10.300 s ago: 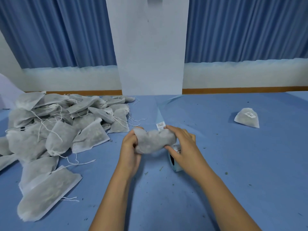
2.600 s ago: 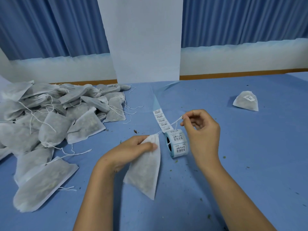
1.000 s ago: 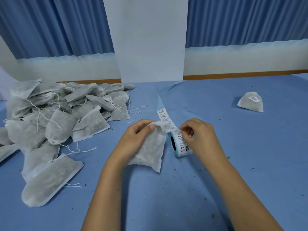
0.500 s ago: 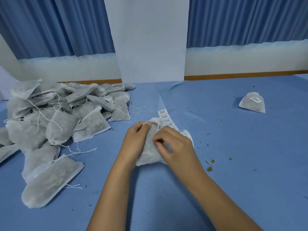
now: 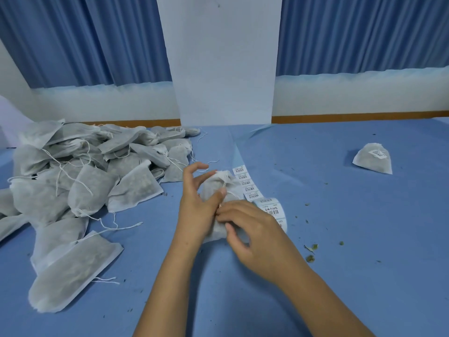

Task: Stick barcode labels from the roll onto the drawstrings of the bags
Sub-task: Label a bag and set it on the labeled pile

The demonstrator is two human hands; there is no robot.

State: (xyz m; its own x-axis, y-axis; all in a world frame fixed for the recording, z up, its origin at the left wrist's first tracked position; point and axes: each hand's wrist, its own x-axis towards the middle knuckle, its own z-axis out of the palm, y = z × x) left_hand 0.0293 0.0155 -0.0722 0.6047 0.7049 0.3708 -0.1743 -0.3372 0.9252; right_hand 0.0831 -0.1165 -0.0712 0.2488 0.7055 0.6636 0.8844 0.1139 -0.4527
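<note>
Left hand (image 5: 194,211) grips the bag (image 5: 213,188), long axis near to far, gathered mouth pointing far; my right hand (image 5: 257,237) pinches it beside the roll (image 5: 273,210).

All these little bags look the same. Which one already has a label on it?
The lone bag lying far right on the table, away from the pile: a white barcode label shows near its top.

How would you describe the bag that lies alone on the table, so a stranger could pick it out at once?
Start at the blue table and look to its far right, away from the big pile of bags on the left. One small grey-white bag lies there alone. It alone shows a white barcode label on top.
</note>
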